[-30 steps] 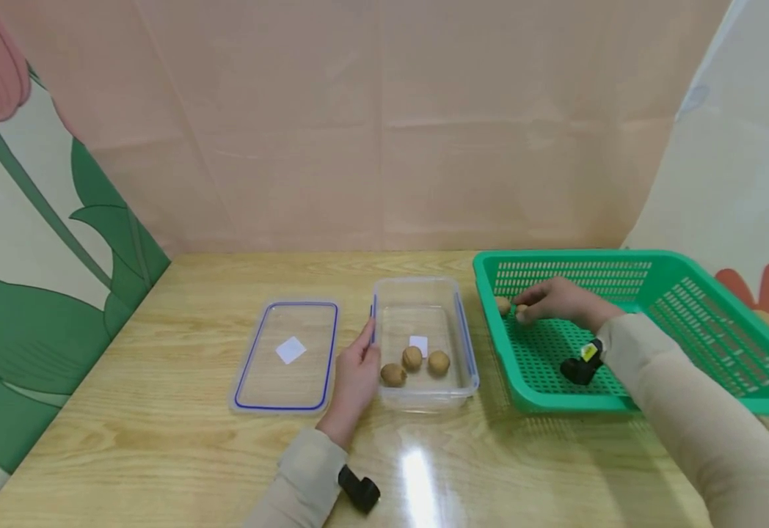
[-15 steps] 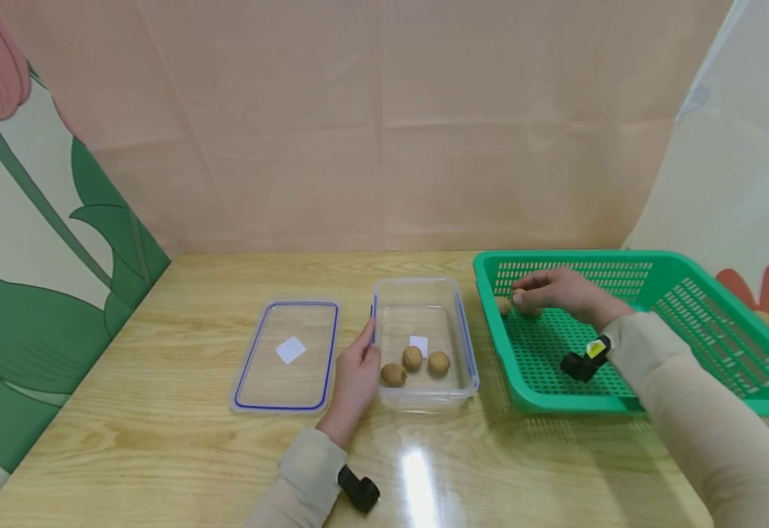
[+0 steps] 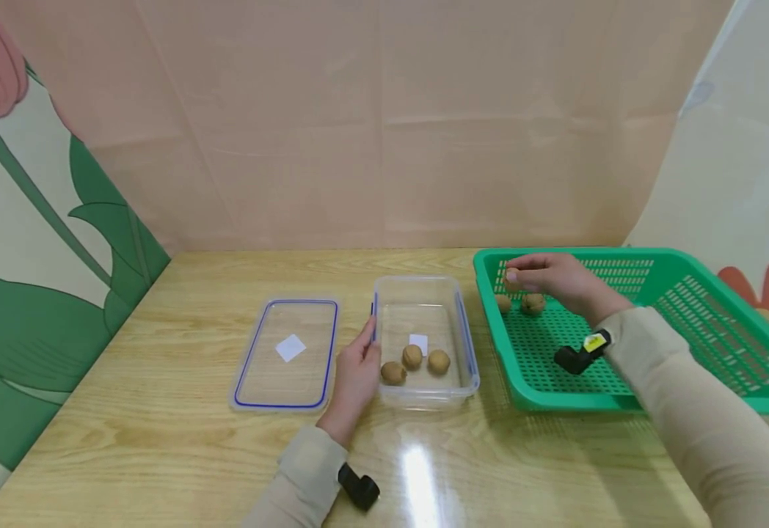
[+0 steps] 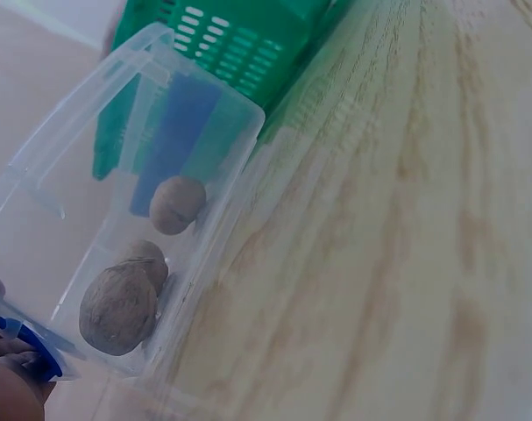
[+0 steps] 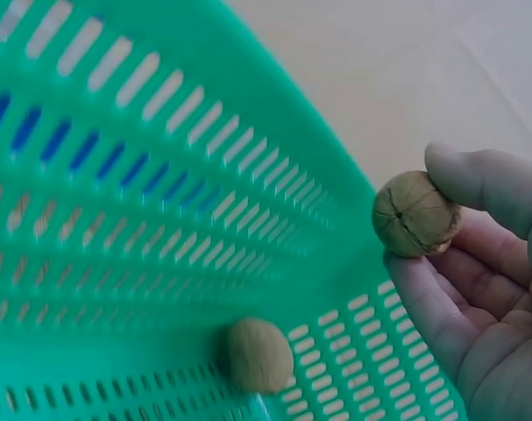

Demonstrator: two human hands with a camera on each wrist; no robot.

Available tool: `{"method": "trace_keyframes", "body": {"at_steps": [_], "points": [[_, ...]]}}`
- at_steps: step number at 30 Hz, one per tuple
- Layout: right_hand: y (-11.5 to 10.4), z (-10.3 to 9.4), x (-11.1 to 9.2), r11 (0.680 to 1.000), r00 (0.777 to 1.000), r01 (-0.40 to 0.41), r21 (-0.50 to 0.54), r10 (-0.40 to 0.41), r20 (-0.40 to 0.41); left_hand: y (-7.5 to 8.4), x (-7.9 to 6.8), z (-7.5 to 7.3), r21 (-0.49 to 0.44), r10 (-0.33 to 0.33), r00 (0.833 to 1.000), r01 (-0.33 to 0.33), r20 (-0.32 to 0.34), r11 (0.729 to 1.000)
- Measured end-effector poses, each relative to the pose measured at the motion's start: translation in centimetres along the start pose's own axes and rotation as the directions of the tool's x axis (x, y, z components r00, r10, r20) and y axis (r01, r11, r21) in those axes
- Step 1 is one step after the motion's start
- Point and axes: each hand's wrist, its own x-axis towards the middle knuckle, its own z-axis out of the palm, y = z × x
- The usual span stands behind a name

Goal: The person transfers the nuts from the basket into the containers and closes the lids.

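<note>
R hand [image 3: 559, 282] has one walnut [image 5: 414, 215] pinched btwn thumb & fingers, up over the L end of the green basket [image 3: 576, 402]. Two more walnuts [image 3: 533, 303] sit on the basket floor below it, one by the L wall, one just beside. L hand [image 3: 356, 363] is against the L side of the clear box [image 3: 424, 396]; I can't tell from my cams if its fingers curl round the wall. Box holds three walnuts [image 3: 439, 362] at the near end, by a white square [image 3: 419, 342]. Blue-edged lid [image 3: 285, 389] lies flat on the table [image 3: 160, 440], L of the box.
</note>
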Motion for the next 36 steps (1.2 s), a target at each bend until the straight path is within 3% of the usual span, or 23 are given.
{"method": "trace_keyframes", "body": {"at_steps": [6,11,17,21,36], "points": [[-1.2,0.8,0.1,0.994,0.999,0.027,0.108,-0.024,-0.021,0.0,0.0,0.0,0.004,0.013,1.0,-0.013,-0.004,1.0],[-2.2,1.7,0.3,0.991,0.998,0.045,0.127,-0.04,-0.038,0.1,-0.2,0.0,-0.017,0.011,1.0,-0.011,0.004,1.0],[-3.1,2.8,0.7,0.966,0.996,0.089,0.241,-0.083,-0.035,0.3,-0.3,-0.1,-0.034,-0.006,1.0,0.006,0.016,0.999],[-3.7,3.5,0.8,0.961,0.996,0.092,0.26,-0.087,-0.033,0.3,-0.3,-0.1,-0.038,0.001,1.0,0.0,0.014,0.999],[-5.1,6.0,0.7,0.987,0.997,0.072,0.144,-0.077,0.028,0.0,-0.2,0.0,-0.047,0.007,1.0,-0.006,0.007,0.999]]}}
